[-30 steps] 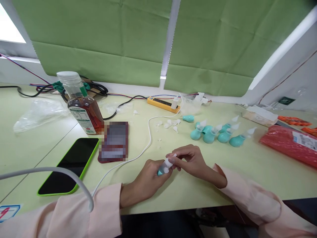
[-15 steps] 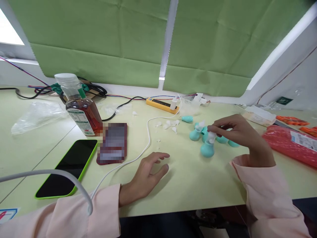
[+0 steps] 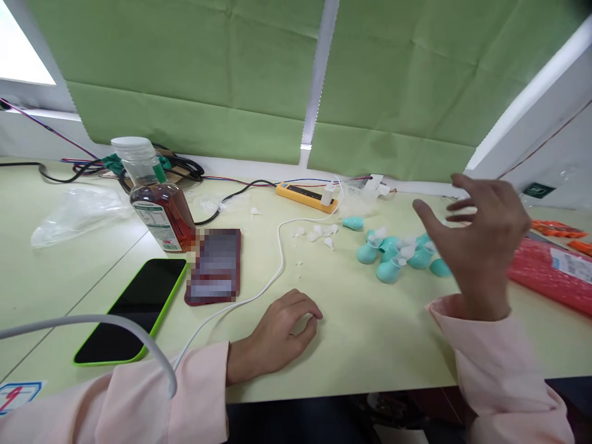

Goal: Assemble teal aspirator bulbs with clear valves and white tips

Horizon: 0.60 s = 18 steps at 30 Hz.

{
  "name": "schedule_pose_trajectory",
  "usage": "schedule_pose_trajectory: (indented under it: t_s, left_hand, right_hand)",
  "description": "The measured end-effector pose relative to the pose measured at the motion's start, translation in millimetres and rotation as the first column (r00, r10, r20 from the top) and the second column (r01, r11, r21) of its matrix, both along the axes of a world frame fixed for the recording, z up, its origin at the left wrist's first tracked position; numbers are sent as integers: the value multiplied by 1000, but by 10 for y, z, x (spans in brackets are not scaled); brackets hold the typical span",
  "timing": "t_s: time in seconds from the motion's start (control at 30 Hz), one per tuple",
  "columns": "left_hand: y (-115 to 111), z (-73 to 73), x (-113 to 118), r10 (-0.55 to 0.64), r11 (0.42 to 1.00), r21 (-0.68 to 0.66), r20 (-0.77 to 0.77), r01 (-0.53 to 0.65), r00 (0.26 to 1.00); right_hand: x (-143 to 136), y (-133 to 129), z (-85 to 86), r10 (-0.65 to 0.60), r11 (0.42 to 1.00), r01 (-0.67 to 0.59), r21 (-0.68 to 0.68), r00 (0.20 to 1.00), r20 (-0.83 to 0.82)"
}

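Head view: at a pale green counter [image 3: 361,351], a person in pink sleeves [image 3: 198,388] has both hands free of any object. The right hand [image 3: 481,234] is raised at the right, released, with thumb and fingers spread wide and partly blocking the view of a red package [image 3: 546,271] behind it. The left hand [image 3: 282,333] rests near the counter's front edge, also released, its fingers loosely curled and the thumb near the index fingertip.

Between and beyond the two hands stands a group of teal bulbs [image 3: 367,253] with whitish, translucent tips, the nearest bulb [image 3: 388,272] leaning its tip to the right. One more bulb [image 3: 353,223], teal and lying on its side, sits just behind the group, with small white pieces [image 3: 328,243] scattered to its left.

A white cable [image 3: 280,246] curves from a yellow power strip [image 3: 300,196] toward the left sleeve. At left lie a phone in a green case [image 3: 132,311] and a dark red one [image 3: 213,271], near a bottle of amber liquid [image 3: 161,216].
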State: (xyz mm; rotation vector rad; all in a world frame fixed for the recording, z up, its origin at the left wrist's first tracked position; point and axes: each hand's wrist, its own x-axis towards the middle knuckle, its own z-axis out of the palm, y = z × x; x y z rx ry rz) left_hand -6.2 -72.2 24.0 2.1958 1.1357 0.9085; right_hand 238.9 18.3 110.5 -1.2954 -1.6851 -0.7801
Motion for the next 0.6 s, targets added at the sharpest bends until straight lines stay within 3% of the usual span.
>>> schedule_pose_trajectory:
  t_s: [0.03, 0.07, 0.1, 0.13, 0.17, 0.23, 0.33, 0.43, 0.6]
  left_hand:
    - [-2, -1, 0, -3, 1000, 7, -6, 3, 1000]
    - [-3, -2, 0, -6, 1000, 14, -10, 7, 1000]
    - [-4, -3, 0, -9, 1000, 20, -14, 9, 1000]
    - [-6, -4, -1, -12, 1000, 23, -19, 13, 1000]
    - [-7, -4, -2, -13, 1000, 26, -23, 14, 1000]
    - [-7, -5, -6, -14, 1000, 24, -31, 15, 999]
    - [-5, -4, -12, -11, 1000, 15, -40, 12, 999]
    - [-6, 5, -16, -12, 1000, 4, -30, 12, 999]
    - [-1, 10, -11, 58, 991, -126, 109, -44, 992]
  right_hand:
    - [-144, -6, -65, 117, 979, -118, 165, 993, 19]
    - [-301, 3, -149, 248, 933, -272, 236, 961, 126]
    - [-461, 31, -252, 355, 898, -402, 180, 903, 244]
    - [-611, 79, -368, 410, 890, -453, 62, 851, 327]
    - [-740, 147, -491, 414, 905, -417, -79, 826, 383]
    - [-915, 324, -734, 345, 927, -221, -304, 823, 451]
    - [-982, 587, -1003, 246, 901, -6, -433, 830, 500]
    - [-952, 709, -1086, 257, 897, -10, -443, 826, 502]
    - [-935, 600, -939, 358, 892, -141, -430, 801, 480]
